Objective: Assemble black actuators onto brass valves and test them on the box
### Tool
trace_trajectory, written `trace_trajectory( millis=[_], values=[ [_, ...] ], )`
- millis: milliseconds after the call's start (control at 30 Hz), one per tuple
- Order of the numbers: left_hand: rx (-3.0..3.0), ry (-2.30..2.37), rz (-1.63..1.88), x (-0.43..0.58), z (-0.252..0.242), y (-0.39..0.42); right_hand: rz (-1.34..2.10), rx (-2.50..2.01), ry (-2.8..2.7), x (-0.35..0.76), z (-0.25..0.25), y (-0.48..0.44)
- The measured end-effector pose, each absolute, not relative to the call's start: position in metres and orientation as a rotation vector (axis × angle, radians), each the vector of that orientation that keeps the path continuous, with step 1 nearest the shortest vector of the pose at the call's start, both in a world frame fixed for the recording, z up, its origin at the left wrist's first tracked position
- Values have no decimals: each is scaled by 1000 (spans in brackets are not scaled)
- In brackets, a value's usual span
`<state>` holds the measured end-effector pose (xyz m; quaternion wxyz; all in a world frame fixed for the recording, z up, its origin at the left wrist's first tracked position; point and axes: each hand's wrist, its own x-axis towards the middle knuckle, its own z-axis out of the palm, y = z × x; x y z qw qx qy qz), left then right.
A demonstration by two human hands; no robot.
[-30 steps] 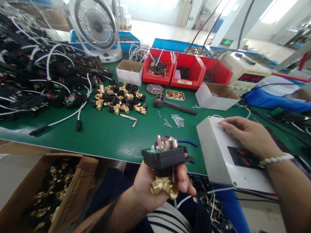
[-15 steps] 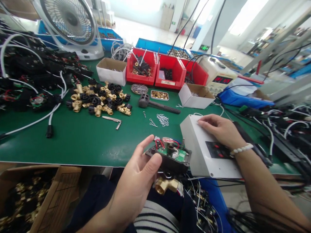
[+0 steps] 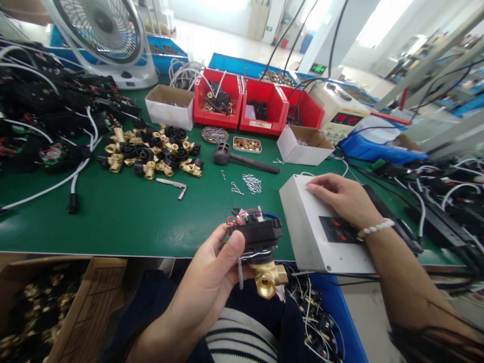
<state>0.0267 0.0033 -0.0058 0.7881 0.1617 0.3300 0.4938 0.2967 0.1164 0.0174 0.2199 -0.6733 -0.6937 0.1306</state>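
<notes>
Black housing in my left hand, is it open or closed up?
Open: no lid covers the black housing, and red and blue wires show above its rim.

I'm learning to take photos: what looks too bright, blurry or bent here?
Head view: the far floor looks washed-out white; head view: the green table has a soft pale shine toward the front; head view: the fan looks stretched and tilted, probably by a wide lens; head view: the brass piece in the left hand looks sharper than the far pillar.
</notes>
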Motion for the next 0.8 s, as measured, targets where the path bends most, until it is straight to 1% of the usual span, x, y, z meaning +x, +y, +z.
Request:
trace_trajectory(
  millis=[800],
  values=[
    [410,693,1071,26,-5,2,353,-1876,-1922,296,17,117]
  ],
)
